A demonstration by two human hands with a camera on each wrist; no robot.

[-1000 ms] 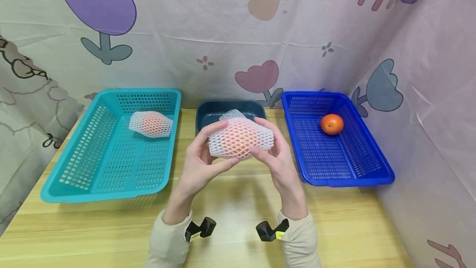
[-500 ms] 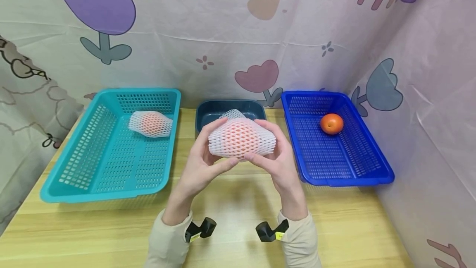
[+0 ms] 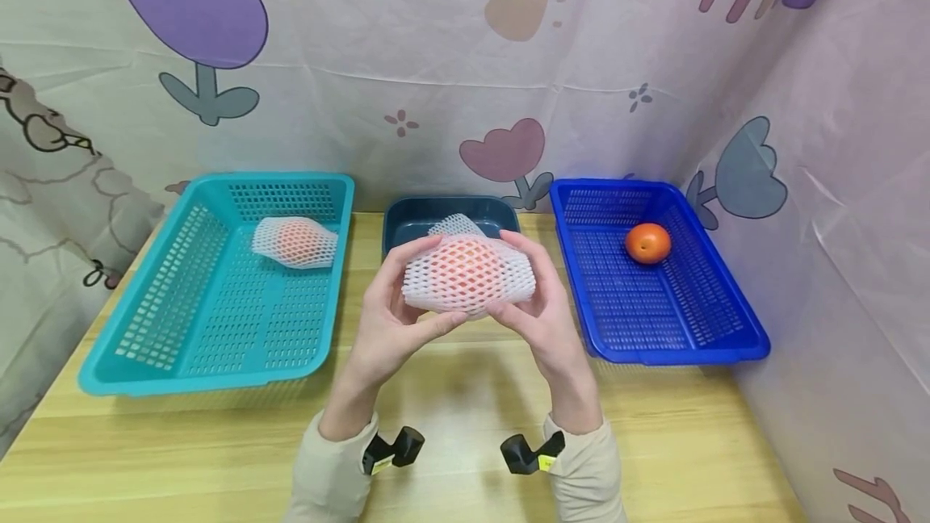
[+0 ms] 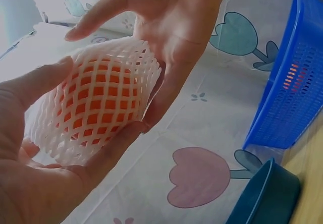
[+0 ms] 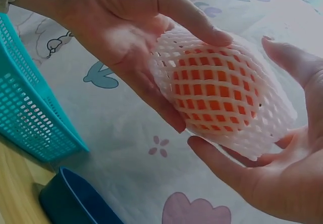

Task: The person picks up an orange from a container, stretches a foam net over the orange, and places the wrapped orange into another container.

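Note:
Held up over the table is a round orange-red fruit in a white foam net sleeve [image 3: 468, 274], its net ends sticking out to both sides. My left hand [image 3: 388, 309] grips its left part, thumb at the front below and fingers on top and behind. On the other side my right hand [image 3: 541, 305] holds it the same way, thumb tip near the left thumb. From the left wrist view, the orange-red fruit [image 4: 101, 100] shows through the mesh between both hands. The right wrist view has the foam net [image 5: 217, 90] covering the fruit.
A turquoise basket [image 3: 240, 297] at left holds another netted fruit [image 3: 296, 242]. The blue basket [image 3: 639, 297] at right contains a bare orange-red fruit [image 3: 648, 243]. Behind my hands stands a small dark teal bin [image 3: 407, 212] with a white foam net [image 3: 454, 224] in it.
Both hands keep their hold on the netted fruit. The right thumb has slid from the front of the net down to its lower edge; the fruit has turned slightly.

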